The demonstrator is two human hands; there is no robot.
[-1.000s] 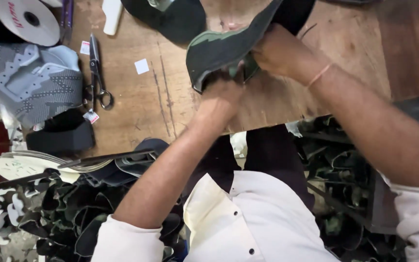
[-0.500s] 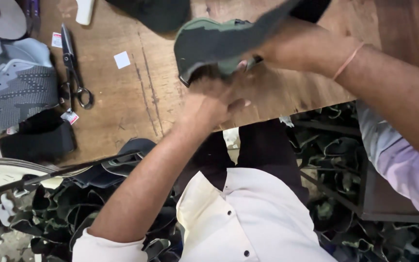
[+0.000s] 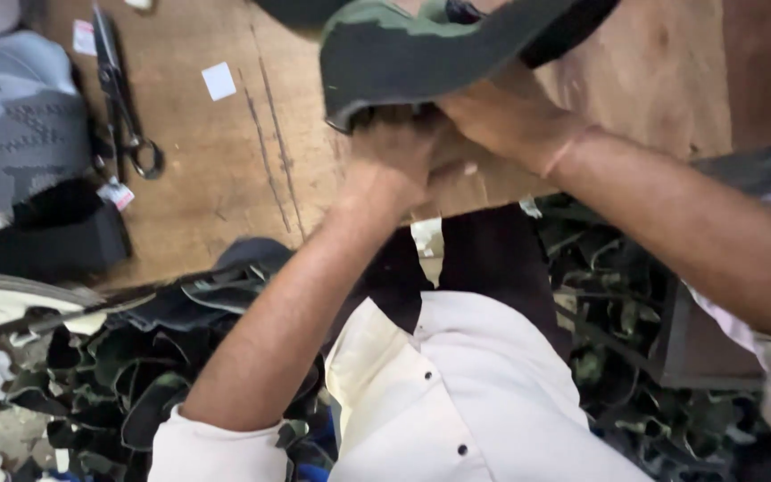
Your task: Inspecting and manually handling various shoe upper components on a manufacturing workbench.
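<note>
my left hand (image 3: 394,156) and my right hand (image 3: 501,116) are pressed together, and both grip the bottom edge of a green and black camouflage cap piece (image 3: 421,54). it sits right above my hands, over the wooden table (image 3: 225,178). far off to the left of my left hand lie black scissors (image 3: 122,98) and a small white paper square (image 3: 219,80). green scraps (image 3: 136,375) lie below my left arm.
</note>
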